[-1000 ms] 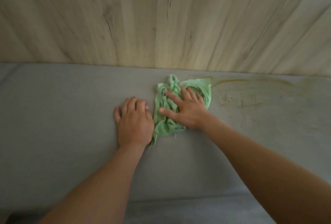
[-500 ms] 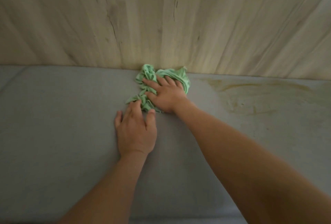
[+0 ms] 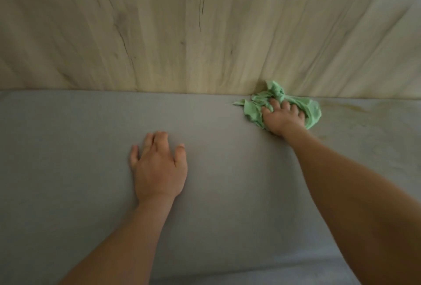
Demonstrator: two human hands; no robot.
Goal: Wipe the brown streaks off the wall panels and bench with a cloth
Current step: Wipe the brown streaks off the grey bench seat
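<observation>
Green cloth [image 3: 313, 111], crumpled, sits under the fingers [image 3: 272, 103] of the right hand [image 3: 282, 119]; they are bent down into its folds and hold it pressed to the grey worktop [image 3: 68, 170], hard against the foot of the wall panels [image 3: 159, 34], at about two o'clock in the view. The fingers [image 3: 157, 141] of the left hand [image 3: 159, 166] are loose, slightly spread and hold nothing; that hand rests palm-down on the worktop, well apart from the cloth, at about seven o'clock from it.

Outward from the cloth, at its three o'clock, the brown streaks [image 3: 355, 108] begin just beside its edge and run along the back of the worktop toward the right border; a fainter yellowish smear spreads below them, toward four o'clock. The grey surface from nine o'clock of the cloth across to the left border shows no brown marks, so that stretch looks done, or never needed it — the view cannot say which. The wall panels show dark grain lines and a yellowish tint low down at about twelve o'clock; whether that tint is staining or light is hard to tell.

By this reading the job is partway: the whole streaked patch on the right is left to wipe, and the cloth sits at its near edge. No container is in view — no bucket, bottle or bin.
</observation>
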